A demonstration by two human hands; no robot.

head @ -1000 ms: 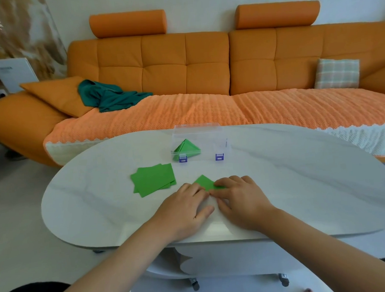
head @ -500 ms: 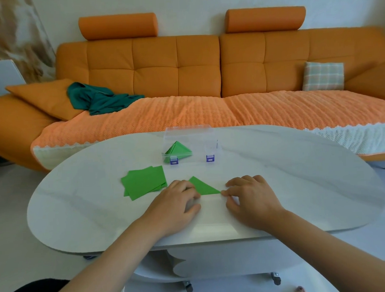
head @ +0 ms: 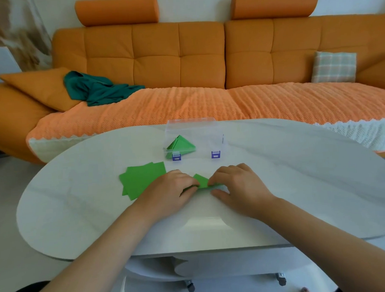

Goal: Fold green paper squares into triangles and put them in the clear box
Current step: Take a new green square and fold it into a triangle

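Right now your left hand [head: 169, 188] and right hand [head: 239, 183] both have hold of the folded green paper [head: 201, 181], which lies between them near the front middle of the white table [head: 299, 185]. Your left fingers are curled over its left end and pinch it against the thumb. Your right fingertips are bent down onto its right end, with the thumb lying just in front on the tabletop. Only a small wedge of the paper shows between your knuckles, its far corner pointing away from you.

Just beside your left hand, partly under its edge, sits the loose stack of green paper squares [head: 144, 181], fanned slightly. Beyond your hands stands the clear box [head: 195, 128] with two purple latches [head: 215, 154] on its near side. Finished green triangles [head: 181, 144] lean together in its left half. Behind the table runs an orange sofa [head: 156, 54] with a teal cloth [head: 98, 90] heaped at its left and a plaid cushion [head: 333, 66] at its right.
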